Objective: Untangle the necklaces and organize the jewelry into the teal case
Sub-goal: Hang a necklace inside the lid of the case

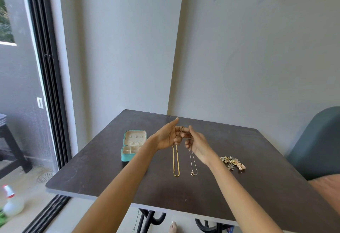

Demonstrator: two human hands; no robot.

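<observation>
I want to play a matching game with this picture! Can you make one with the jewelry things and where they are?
Things:
1. gold necklace
2. thin necklace with a ring charm
3. teal case
4. pile of flower jewelry

Places:
A. lying on the table, right of both arms
B. hanging under the left hand
C. open on the table, left of both arms
D. hanging under the right hand

Pairs: 1-B, 2-D, 3-C, 4-A

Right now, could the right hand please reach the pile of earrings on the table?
Probably yes, once freed: the right hand pinches the thin necklace, and the earring pile lies uncovered on the table, just right of that wrist, with nothing between.
</observation>
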